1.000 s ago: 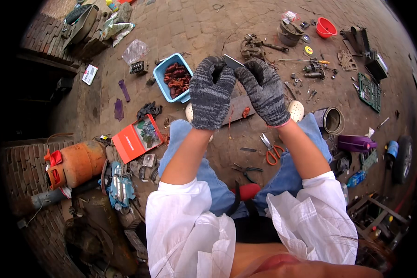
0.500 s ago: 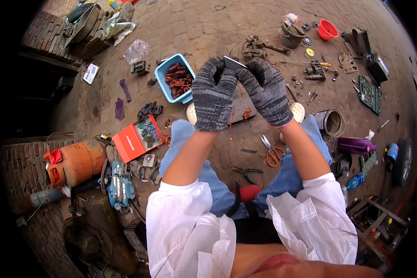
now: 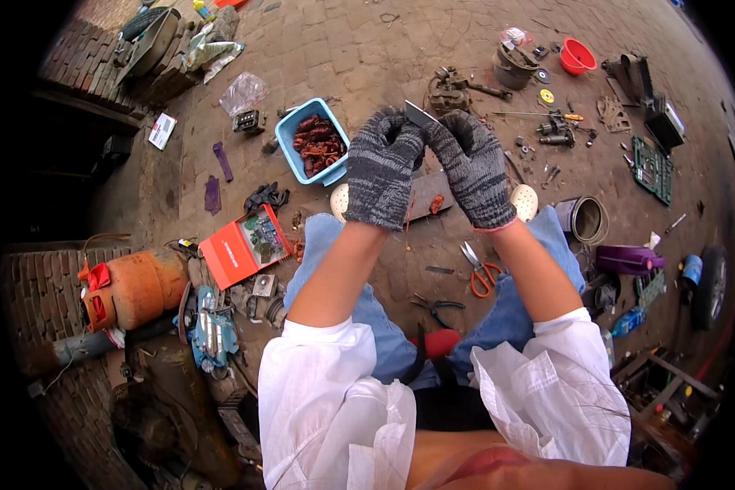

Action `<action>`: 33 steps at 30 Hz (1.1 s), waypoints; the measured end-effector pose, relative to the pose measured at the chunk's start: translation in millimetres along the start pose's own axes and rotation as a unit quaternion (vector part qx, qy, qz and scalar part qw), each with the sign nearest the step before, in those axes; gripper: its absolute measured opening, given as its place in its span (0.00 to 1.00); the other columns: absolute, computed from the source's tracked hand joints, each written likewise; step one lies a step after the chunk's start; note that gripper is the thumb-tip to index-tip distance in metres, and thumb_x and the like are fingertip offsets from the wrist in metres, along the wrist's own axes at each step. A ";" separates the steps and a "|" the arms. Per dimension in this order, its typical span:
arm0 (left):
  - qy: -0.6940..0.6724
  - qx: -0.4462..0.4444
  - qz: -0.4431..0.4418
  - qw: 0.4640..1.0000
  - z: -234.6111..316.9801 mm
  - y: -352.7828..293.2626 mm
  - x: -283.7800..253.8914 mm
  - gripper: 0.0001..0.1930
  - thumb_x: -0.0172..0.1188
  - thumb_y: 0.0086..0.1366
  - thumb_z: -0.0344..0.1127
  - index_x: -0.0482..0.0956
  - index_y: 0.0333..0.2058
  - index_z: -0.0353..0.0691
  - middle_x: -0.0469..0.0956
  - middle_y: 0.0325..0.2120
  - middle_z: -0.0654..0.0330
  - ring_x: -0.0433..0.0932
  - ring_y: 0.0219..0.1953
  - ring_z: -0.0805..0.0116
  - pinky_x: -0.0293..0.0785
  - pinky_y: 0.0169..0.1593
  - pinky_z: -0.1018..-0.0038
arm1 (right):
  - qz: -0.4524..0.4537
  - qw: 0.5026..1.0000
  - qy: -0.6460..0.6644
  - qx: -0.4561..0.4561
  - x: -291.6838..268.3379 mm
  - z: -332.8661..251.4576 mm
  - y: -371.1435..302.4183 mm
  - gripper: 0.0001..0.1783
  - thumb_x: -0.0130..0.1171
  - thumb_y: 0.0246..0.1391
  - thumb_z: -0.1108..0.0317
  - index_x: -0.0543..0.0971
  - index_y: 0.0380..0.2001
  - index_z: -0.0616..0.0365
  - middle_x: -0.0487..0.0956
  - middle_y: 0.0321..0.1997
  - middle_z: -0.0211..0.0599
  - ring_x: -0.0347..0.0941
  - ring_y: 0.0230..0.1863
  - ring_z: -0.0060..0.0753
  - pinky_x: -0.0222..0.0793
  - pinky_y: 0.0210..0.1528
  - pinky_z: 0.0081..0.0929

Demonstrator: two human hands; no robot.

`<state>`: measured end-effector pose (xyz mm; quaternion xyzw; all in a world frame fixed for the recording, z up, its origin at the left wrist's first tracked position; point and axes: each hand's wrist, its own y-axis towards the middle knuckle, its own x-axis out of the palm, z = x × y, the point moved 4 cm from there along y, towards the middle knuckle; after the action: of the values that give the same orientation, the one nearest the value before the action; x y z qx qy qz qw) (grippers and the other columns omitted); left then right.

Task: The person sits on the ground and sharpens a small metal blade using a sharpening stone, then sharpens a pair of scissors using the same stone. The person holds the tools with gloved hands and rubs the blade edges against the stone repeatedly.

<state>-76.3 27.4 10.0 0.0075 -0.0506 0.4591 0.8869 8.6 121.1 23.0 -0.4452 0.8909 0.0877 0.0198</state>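
a flat grey piece [image 3: 419, 113] is up in the fingers, raised above the ground. the left hand [image 3: 384, 168] and the right hand [image 3: 472, 170], both in striped knit gloves, meet at it: the fingers of each are curled in, pinching it from either side, with one end poking out past the left fingertips. how the hidden fingers lie behind it, i cannot tell.

as far as this shows, the handling looks under way rather than finished, since the piece is in both grips and not set down. whether it is worked, cleaned or changed in any way is too small to tell, and so is how much is left.

just left of the left fingers, a blue tub [image 3: 332, 173] holds a heap of red-brown bundles [image 3: 318, 148]; that much seems gathered. between the hands, nearer the body than the fingers, a board [image 3: 424, 190] has one small reddish piece [image 3: 437, 203] lying on it, apart from the heap. nearer the lap, well apart from the fingers, the orange-handled scissors [image 3: 481, 282] and the pliers [image 3: 439, 305] lie unheld.
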 end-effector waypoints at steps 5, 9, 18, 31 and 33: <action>-0.149 -0.053 -0.025 0.987 3.8 -1.1 7.2 0.07 0.55 0.54 0.28 0.74 0.32 0.32 0.75 0.25 0.61 0.72 0.26 0.76 0.68 0.31 0.82 | -0.045 0.991 0.128 0.019 0.1 9.7 -0.2 0.13 0.52 0.51 0.58 0.73 0.30 0.57 0.73 0.23 0.32 0.68 0.23 0.25 0.64 0.26 0.21; -0.059 -0.016 -0.026 0.998 16.4 -11.2 9.2 0.07 0.55 0.54 0.28 0.74 0.31 0.32 0.75 0.26 0.61 0.72 0.28 0.76 0.69 0.33 0.82 | -0.060 0.907 0.352 0.222 7.0 13.4 1.1 0.17 0.48 0.52 0.51 0.72 0.29 0.53 0.73 0.21 0.31 0.67 0.19 0.21 0.64 0.23 0.18; 0.044 0.138 0.054 0.988 25.4 -14.4 7.7 0.07 0.55 0.52 0.24 0.73 0.32 0.31 0.75 0.26 0.59 0.72 0.29 0.75 0.69 0.35 0.80 | 0.033 0.895 -0.273 -0.351 -11.5 -15.3 -2.6 0.10 0.53 0.49 0.67 0.71 0.33 0.62 0.72 0.24 0.32 0.67 0.27 0.27 0.64 0.31 0.23; 0.040 0.180 0.041 0.982 19.9 -16.5 8.8 0.08 0.55 0.52 0.23 0.72 0.33 0.32 0.73 0.27 0.59 0.72 0.28 0.75 0.69 0.33 0.80 | -0.035 0.997 0.052 -0.036 -7.8 -15.0 -0.9 0.10 0.53 0.50 0.66 0.73 0.31 0.63 0.72 0.24 0.34 0.65 0.26 0.22 0.62 0.30 0.21; 0.042 0.174 0.040 0.983 19.9 -16.5 9.6 0.07 0.55 0.52 0.23 0.73 0.33 0.32 0.73 0.27 0.59 0.72 0.27 0.76 0.69 0.32 0.80 | -0.039 0.999 0.031 -0.007 -10.0 -12.7 -0.2 0.11 0.55 0.48 0.67 0.73 0.34 0.62 0.75 0.27 0.32 0.67 0.28 0.18 0.64 0.30 0.19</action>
<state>-59.1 24.5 31.3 0.1407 0.0669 0.4956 0.8545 15.3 126.7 36.6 -0.4824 0.8723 0.0797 -0.0077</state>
